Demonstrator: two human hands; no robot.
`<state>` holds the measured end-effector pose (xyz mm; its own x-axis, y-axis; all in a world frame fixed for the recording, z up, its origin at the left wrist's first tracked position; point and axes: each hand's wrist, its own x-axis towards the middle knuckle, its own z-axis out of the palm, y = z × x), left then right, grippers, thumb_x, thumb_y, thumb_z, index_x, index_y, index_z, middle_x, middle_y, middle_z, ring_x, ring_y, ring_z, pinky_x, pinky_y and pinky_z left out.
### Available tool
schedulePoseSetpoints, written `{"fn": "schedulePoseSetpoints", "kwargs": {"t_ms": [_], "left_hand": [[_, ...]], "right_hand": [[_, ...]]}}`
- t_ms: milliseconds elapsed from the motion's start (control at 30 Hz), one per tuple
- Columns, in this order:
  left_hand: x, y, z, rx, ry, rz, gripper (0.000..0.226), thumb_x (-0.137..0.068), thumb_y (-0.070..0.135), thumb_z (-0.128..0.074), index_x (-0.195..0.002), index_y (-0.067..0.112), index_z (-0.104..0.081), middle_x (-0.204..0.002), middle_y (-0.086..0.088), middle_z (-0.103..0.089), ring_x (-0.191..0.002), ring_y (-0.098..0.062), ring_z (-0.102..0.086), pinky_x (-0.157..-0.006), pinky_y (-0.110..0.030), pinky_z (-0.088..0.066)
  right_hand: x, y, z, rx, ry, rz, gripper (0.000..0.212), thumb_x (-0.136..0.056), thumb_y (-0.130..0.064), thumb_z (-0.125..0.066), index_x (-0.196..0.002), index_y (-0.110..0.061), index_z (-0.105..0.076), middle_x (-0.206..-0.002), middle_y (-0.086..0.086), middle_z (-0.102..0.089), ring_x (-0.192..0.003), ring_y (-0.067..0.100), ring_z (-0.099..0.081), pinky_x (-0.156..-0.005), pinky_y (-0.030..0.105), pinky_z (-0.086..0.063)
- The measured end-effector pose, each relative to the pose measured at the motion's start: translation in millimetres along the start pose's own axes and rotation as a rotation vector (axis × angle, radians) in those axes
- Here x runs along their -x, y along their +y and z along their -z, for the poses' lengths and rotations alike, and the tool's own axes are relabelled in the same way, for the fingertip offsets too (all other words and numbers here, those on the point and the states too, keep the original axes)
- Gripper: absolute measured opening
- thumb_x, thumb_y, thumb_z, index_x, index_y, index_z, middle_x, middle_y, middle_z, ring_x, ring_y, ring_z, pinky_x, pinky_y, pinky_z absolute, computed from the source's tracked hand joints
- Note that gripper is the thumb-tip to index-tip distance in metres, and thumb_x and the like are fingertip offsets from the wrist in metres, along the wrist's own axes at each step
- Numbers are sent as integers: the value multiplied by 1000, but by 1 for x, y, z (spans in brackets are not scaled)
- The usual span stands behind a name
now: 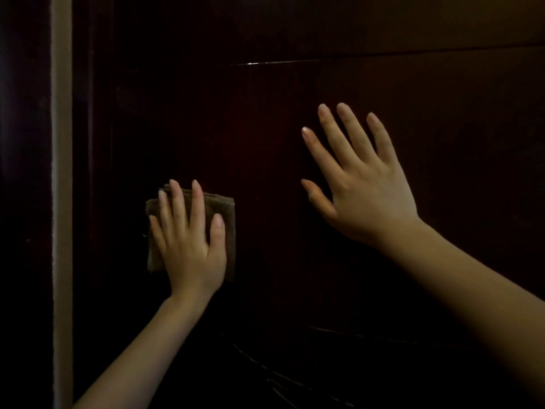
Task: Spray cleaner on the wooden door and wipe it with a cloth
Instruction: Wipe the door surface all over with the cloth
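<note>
- Right forearm (472, 305) is nearest the camera. It comes in from the lower right corner and is cut off by the frame edge.
- Count: two hands, two bare forearms, one cloth, one door.
- Right hand (365, 184) is fully open, back to the camera, with all five fingers straight and fanned apart. It is laid on the wooden door (265, 113) and holds nothing. Whether the palm presses on the wood or only the fingertips do is hard to tell.
- Left hand (191, 246) is lower and to the left, also open and flat. Its fingers (197, 208) are straight and only slightly apart, pressing the cloth (228, 225) against the door.
- The cloth is a folded brownish square. The left hand covers its middle, so only the top edge, the right side and a strip on the left show.
- Left forearm (141, 349) rises from the bottom edge, which cuts it off.
- The door is dark reddish-brown and fills nearly the whole view. One thin groove (256, 63) with a small glint crosses it above the right hand.
- Its lower part is in deep shadow. A few faint pale streaks show there, and what they are cannot be made out.
- A pale upright strip (62, 202) runs down the left side beside the door. Beyond it everything is dark.
</note>
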<state>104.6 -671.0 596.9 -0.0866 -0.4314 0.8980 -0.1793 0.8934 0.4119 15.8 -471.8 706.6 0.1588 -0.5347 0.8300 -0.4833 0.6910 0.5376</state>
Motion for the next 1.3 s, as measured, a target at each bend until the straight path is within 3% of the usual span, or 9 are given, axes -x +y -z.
{"fn": "schedulePoseSetpoints", "kwargs": {"t_ms": [300,600,700,800,867,933,1067,1233,1300], "left_hand": [[127,-30,-22,-118,-112,-195,56,-98,47,-12,-149,27,-4,-157,-1,5,-144,-27,0,-113,-53,-5],[85,7,-22,-86,-72,-114,57,-98,47,-13,-146,18,-15,-153,-15,-13,-142,-31,-6,-113,-53,-4],[122,1,-26,-130,-132,-178,56,-98,45,-14,-147,17,-17,-153,-16,-14,-141,-36,-9,-112,-56,-6],[148,-12,-24,-174,-204,-291,57,-98,48,-12,-149,23,-11,-157,-9,0,-143,-32,-3,-113,-53,-3],[133,-19,-19,-201,-198,-346,58,-97,48,-11,-147,20,-16,-155,-12,-7,-141,-34,-8,-112,-53,-5],[101,-20,-15,-182,-136,-260,59,-97,47,-13,-146,15,-17,-153,-16,-14,-140,-35,-10,-112,-52,-4],[82,-7,-18,-67,-39,-8,59,-97,43,-17,-148,16,-8,-154,-14,-10,-142,-31,-7,-113,-54,-7],[179,-1,-35,-155,-184,-371,58,-97,48,-12,-149,24,-4,-158,-5,7,-144,-28,3,-113,-53,-3],[176,-8,-33,-170,-206,-476,58,-97,49,-13,-149,26,-4,-158,-5,4,-144,-28,0,-112,-53,-5]], "right_hand": [[3,-1,2,-14,-29,-4,65,-93,-50,-23,-147,-15,-21,-155,15,-14,-143,30,-7,-113,46,0],[4,0,5,-41,-27,-7,60,-95,-45,-28,-147,-14,-24,-155,16,-16,-143,32,-10,-114,47,-3],[8,-4,8,-58,-33,-12,59,-95,-44,-30,-146,-13,-26,-154,17,-18,-143,32,-12,-114,47,-4],[23,-6,7,-58,-47,5,60,-94,-43,-31,-146,-12,-27,-153,18,-19,-142,33,-14,-114,48,-7],[33,-4,6,-43,-43,46,60,-94,-42,-32,-145,-11,-29,-153,18,-22,-142,34,-16,-114,49,-10],[35,-3,6,-38,-32,58,60,-94,-42,-33,-145,-11,-30,-152,18,-23,-141,34,-18,-114,49,-10],[34,-5,4,-45,-25,41,59,-95,-42,-32,-145,-11,-29,-152,18,-22,-142,33,-17,-114,49,-9],[35,-5,6,-34,-20,43,59,-95,-42,-35,-144,-11,-31,-151,19,-25,-141,34,-19,-113,48,-10],[39,-4,8,-44,-44,79,59,-95,-42,-34,-144,-11,-32,-151,19,-25,-140,35,-20,-113,49,-11]]}}
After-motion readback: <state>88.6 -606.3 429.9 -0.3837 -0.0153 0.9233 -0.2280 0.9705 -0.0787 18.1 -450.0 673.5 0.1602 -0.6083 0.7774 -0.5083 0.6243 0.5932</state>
